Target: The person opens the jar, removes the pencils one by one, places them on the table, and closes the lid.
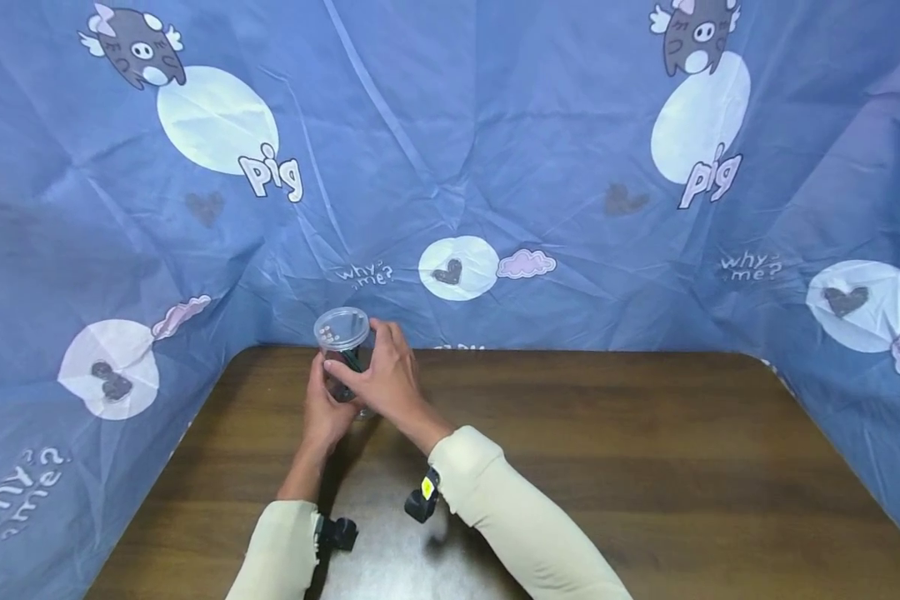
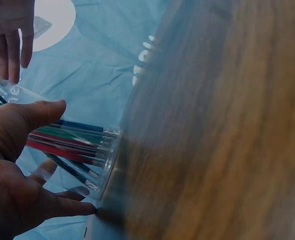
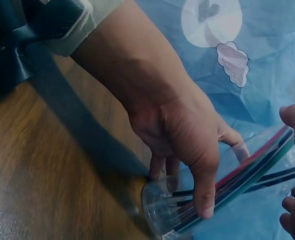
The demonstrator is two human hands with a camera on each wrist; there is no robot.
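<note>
Head: jar [image 1: 345, 343] between fingers [image 1: 382, 337] (seemingly).

Clear cylindrical container [image 1: 344, 335], red, green and dark sticks [image 2: 70, 145] inside, at far left of table [image 1: 645, 433]

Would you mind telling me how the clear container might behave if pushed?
The clear container might tip if pushed near the top, being taller than wide. Being round, it could roll if laid down. The slender sticks inside lean at different angles, so they would probably shift.
</note>
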